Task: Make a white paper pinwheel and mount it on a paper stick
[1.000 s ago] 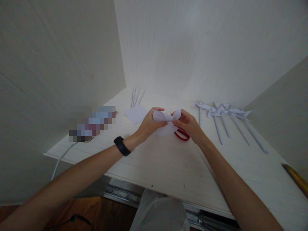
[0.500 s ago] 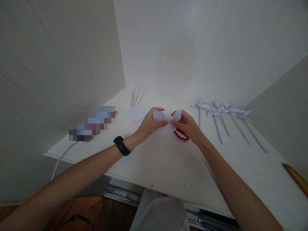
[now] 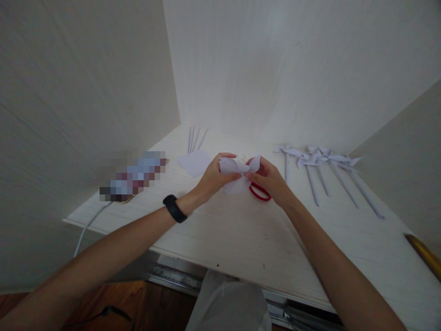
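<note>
While barely shifting since a second ago, your left hand (image 3: 213, 177) and right hand (image 3: 270, 179) are both pinching shut on the folded paper (image 3: 238, 172), with red scissors (image 3: 260, 192) lying at five o'clock beneath.

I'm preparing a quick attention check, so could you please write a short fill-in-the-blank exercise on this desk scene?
1. Both hands, left hand and right hand, hold a folded piece of white ____.
2. The scissors under the right hand have ____ handles.
3. The wristband is on the ____ wrist.
4. The finished pinwheels lie to the ____ of the hands.

Missing words: paper; red; left; right
</note>
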Demonstrator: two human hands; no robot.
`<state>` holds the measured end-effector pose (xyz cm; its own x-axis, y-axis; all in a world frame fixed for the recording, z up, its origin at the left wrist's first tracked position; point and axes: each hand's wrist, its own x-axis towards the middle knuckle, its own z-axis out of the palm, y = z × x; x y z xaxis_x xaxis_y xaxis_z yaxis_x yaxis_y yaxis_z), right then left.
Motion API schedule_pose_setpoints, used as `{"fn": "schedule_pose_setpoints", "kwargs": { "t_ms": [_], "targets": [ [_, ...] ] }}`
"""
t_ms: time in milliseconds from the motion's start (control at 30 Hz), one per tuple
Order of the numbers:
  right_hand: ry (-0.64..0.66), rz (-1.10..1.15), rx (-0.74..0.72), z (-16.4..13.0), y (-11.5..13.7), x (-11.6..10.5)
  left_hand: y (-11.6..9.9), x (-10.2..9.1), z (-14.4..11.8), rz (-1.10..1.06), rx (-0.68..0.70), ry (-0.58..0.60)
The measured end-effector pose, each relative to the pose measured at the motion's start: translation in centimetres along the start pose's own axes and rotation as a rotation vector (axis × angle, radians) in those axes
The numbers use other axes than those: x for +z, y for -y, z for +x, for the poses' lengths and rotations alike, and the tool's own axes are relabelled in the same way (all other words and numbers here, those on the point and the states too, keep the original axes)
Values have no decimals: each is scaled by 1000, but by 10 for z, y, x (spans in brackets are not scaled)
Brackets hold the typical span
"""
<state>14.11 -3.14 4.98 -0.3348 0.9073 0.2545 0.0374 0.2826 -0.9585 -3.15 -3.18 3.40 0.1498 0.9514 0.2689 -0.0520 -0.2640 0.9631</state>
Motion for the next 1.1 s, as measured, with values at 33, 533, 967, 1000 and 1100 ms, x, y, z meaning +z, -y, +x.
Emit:
{"fn": "schedule_pose_setpoints", "kwargs": {
  "t_ms": [33, 533, 967, 1000, 1100],
  "targets": [
    [3, 6, 3, 0, -1, 0, 0, 0, 0, -2, 1, 2],
    [7, 36, 7, 1, -3, 0, -4, 1, -1, -8, 8, 24],
    [-24, -10, -22, 2, -4, 2, -3, 1, -1, -8, 30, 17],
    [-27, -9, -22, 1, -4, 3, -3, 1, -1, -5, 29, 16],
    [-36, -10, -18, 1, -3, 4, -3, 1, -1, 9, 35, 11]
  ]
}}
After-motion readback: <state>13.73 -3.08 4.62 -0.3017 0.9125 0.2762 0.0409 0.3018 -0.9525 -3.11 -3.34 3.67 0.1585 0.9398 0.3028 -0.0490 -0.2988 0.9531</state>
